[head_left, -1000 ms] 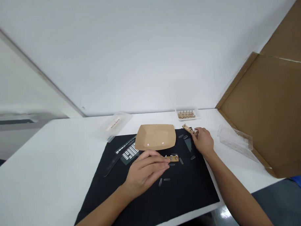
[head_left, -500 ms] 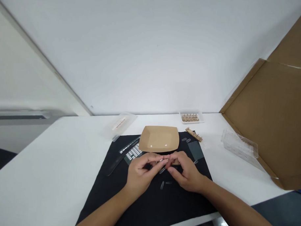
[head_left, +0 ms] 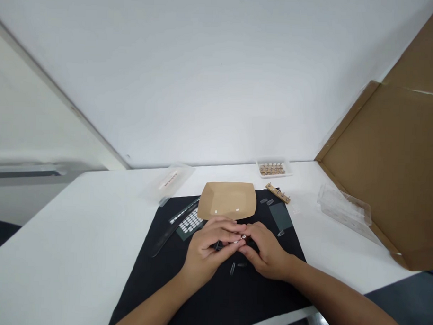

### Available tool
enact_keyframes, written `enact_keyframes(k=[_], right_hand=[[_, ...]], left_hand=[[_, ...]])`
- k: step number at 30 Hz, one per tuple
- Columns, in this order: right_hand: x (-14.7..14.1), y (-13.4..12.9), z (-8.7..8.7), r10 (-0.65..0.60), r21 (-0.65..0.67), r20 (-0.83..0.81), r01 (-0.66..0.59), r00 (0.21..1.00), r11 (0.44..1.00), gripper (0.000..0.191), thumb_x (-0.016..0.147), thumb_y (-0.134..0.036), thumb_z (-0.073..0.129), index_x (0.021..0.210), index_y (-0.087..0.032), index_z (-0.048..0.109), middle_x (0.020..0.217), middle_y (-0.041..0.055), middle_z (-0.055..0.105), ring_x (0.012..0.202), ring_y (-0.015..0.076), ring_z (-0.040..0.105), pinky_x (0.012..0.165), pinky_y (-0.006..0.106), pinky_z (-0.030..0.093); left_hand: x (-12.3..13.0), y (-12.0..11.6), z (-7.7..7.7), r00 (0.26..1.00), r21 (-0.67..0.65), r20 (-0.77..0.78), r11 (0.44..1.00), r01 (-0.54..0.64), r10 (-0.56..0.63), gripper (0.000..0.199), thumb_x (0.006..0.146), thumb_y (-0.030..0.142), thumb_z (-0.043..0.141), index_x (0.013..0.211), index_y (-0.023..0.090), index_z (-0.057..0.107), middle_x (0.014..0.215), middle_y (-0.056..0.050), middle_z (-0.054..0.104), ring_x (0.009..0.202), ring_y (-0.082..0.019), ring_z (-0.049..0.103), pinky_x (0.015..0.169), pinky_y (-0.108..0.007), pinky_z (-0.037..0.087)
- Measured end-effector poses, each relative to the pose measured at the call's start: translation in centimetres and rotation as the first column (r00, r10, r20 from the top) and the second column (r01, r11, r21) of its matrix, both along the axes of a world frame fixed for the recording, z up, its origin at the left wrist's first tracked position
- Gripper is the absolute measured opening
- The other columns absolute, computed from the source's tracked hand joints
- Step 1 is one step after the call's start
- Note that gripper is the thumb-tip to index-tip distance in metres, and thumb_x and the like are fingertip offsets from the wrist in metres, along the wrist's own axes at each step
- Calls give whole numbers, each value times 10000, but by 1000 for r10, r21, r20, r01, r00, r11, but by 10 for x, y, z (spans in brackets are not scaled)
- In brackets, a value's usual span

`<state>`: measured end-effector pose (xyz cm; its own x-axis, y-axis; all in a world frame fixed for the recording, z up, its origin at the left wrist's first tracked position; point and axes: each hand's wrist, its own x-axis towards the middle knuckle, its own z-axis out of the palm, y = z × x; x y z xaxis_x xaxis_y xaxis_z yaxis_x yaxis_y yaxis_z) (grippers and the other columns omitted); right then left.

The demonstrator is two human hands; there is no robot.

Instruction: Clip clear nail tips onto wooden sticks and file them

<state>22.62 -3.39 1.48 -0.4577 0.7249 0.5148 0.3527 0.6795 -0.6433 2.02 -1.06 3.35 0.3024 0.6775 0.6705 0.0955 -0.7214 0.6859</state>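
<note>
Over the black mat [head_left: 205, 295], my left hand [head_left: 208, 245] and my right hand [head_left: 266, 249] meet with their fingertips closed together. A small shiny metal piece [head_left: 243, 236] shows between them; the rest of what they hold is hidden by the fingers. Several clear false nail tips lie around: a nail tip [head_left: 232, 269] below the hands, another nail tip [head_left: 281, 233] to the right. Just beyond the hands stands a brown paper tray [head_left: 229, 196] with two small white tabs in it. Left of it is a sheet of white adhesive tabs [head_left: 191, 221].
A black curved strip [head_left: 171, 232] crosses the tab sheet. Behind right are a wooden strip with metal pegs [head_left: 278, 193] and a plastic box of similar strips [head_left: 273, 169]. A clear lid [head_left: 171, 180] lies at back left, a clear case [head_left: 344, 209] by the cardboard [head_left: 389, 178] at right.
My fingertips have drawn closer together and slightly lower, and a shiny metal piece now shows between them. The wooden piece seen beneath my right hand is now covered. The view has shifted slightly.
</note>
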Motion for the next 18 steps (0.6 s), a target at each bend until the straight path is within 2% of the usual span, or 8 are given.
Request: enact_keyframes(k=[3,7,12,18], right_hand=[[2,3,2,29,92,-1,-28,1000,995,267,1114,-416,472,1249,-208,569,1004,66,713,846,203,612,805,349,446],[6,7,4,32,249,40,-41,999,968,247,1125,-411,468,1104,-208,607,920,42,705,814,183,614,800,348,431],[7,9,3,51,275,66,-67,997,959,355,1143,-444,389,1004,-198,604,848,37,686,761,169,603,747,336,433],[7,10,-1,50,331,11,-51,999,942,275,1125,-386,477,955,-207,599,803,12,688,708,153,607,710,325,423]], left_hand=[[1,-3,2,1000,-17,23,1000,-20,20,35,887,193,821,859,213,817,1061,-97,722,861,-181,734,720,-300,622],[3,-7,3,1000,-23,28,1000,15,-14,42,878,170,824,853,199,808,908,-52,660,709,-130,685,597,-233,561],[3,-7,1,998,-39,24,997,65,-64,55,865,153,834,888,197,809,801,-32,683,655,-123,669,580,-219,539],[0,-4,-2,992,-109,16,986,126,-125,108,864,148,831,956,203,821,861,-60,720,683,-132,692,608,-225,565]])
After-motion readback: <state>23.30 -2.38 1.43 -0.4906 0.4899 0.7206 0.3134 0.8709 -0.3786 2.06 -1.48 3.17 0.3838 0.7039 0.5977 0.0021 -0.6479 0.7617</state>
